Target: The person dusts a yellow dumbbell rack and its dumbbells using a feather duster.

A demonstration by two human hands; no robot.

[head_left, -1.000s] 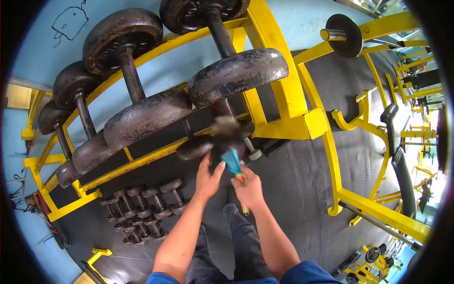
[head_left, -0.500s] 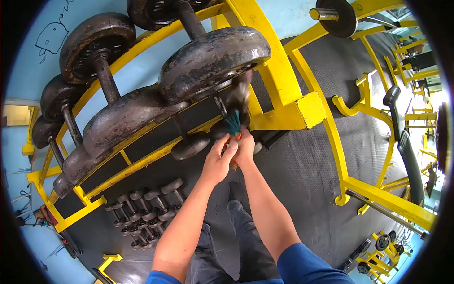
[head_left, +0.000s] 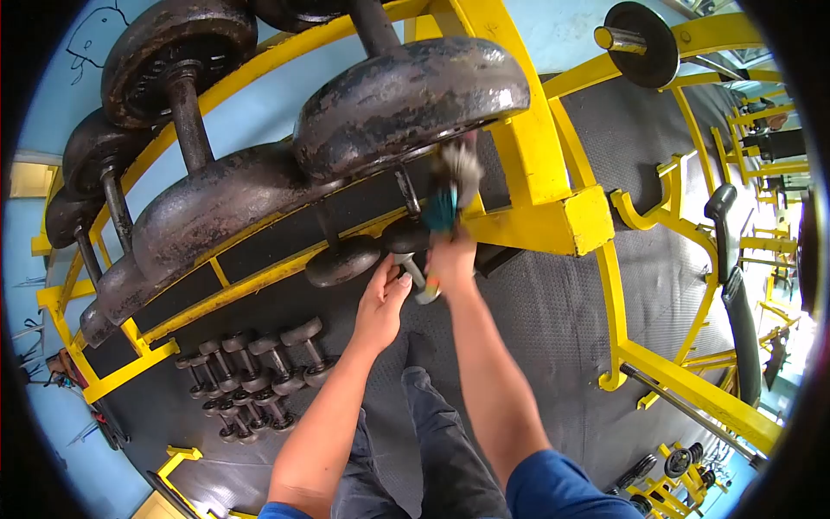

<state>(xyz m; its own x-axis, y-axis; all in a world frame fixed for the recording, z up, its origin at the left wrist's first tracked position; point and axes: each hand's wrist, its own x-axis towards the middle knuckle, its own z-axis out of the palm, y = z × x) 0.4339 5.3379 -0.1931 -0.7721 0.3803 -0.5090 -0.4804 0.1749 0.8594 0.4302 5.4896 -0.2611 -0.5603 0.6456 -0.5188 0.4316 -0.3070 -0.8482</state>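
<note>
My right hand [head_left: 453, 262] is closed around the handle of a multicoloured duster [head_left: 443, 212]. Its teal and grey head, smeared by motion, points up beside the yellow rack post, just under a big worn black dumbbell [head_left: 406, 99]. My left hand [head_left: 379, 313] has let its thumb and fingers come apart and holds nothing. Its fingertips are close to a small pale grey bar-like piece [head_left: 413, 275] below the rack. Left of that, a black dumbbell [head_left: 342, 261] rests on the lower rail.
Several large dumbbells [head_left: 186, 121] line the upper tier of the yellow rack [head_left: 527, 221]. Small dumbbells [head_left: 272, 368] stand in rows on the black rubber floor [head_left: 527, 329]. To the right is a yellow bench frame [head_left: 616, 298] with a black pad [head_left: 739, 320].
Both hands were together at the duster's handle; the left has come off it, moving down and left. The right hand and duster have shifted slightly right, and the view has tilted a little.
</note>
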